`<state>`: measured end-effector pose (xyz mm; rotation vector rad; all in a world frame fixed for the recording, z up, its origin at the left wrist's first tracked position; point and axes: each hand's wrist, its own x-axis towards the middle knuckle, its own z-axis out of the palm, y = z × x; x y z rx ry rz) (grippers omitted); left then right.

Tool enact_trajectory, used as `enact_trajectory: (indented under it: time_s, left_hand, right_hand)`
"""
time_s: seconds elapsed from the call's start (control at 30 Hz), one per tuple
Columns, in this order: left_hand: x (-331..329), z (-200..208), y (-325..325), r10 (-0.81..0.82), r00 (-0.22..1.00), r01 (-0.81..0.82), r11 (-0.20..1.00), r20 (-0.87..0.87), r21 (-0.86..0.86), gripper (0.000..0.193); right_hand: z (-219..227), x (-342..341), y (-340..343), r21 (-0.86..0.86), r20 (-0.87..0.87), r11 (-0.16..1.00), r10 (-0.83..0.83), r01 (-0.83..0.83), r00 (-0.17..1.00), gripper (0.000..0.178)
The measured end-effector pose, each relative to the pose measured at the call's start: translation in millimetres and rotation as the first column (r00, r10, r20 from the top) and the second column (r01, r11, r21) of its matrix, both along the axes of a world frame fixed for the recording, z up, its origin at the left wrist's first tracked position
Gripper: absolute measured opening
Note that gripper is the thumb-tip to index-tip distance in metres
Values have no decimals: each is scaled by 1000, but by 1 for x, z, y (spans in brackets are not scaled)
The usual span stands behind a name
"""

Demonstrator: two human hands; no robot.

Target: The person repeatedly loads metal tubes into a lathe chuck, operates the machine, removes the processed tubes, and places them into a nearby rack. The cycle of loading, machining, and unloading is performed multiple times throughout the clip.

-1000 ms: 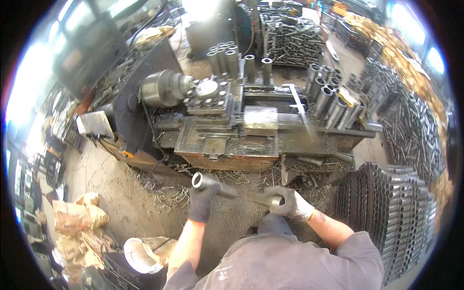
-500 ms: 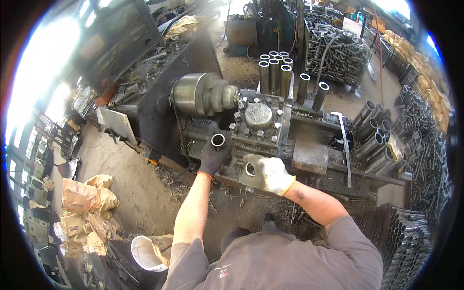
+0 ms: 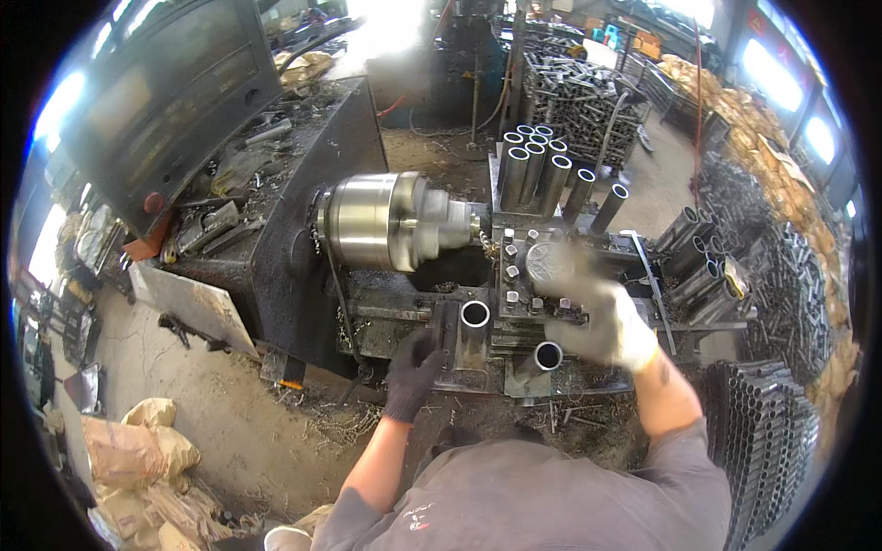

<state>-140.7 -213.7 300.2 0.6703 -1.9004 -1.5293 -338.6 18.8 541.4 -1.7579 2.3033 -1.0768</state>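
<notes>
While the chuck (image 3: 372, 220) seems to be spinning, a stray reach looks like the main hazard

With the tool post (image 3: 549, 264) taken as the clock's centre, the chuck lies between nine and ten, its stepped front smeared as if turning. The dark-gloved left hand (image 3: 412, 370) is at eight, its fingers loosely parted around nothing, just beside the standing tube (image 3: 472, 344); whether it touches that tube cannot be told. The pale-gloved right hand (image 3: 606, 326) is a blur between four and five, and I cannot tell whether it grips anything.

The standing tube is mouth-up at half past seven on the carriage (image 3: 464, 378). The tilted tube (image 3: 536, 364) sits at six, near the front edge.

The gravest risk, I judge, is the left hand straying toward its own twelve o'clock, where the chuck or the curled swarf (image 3: 488, 242) at its nose could snag the fabric. A careless nudge from those fingers could also topple the standing tube. The tilted tube seems likelier to fall: poor footing, vibration or a sweep of the right forearm (image 3: 669, 390) might send it off the front. The caliper (image 3: 649, 289), between three and four, could be brushed loose if the right hand swings outward.
</notes>
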Motion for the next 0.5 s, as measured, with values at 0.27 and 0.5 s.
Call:
enact_trajectory:
  time_s: [0.27,0.5]
  left_hand:
    - [155,-68,-110,757,653,-662,557,19,502,41]
    - [205,-84,-136,839,500,-843,529,214,-101,55]
  right_hand:
    - [-67,-170,-199,896,31,443,40,-46,999,62]
    - [-142,-238,-218,700,32,431,778,-570,627,50]
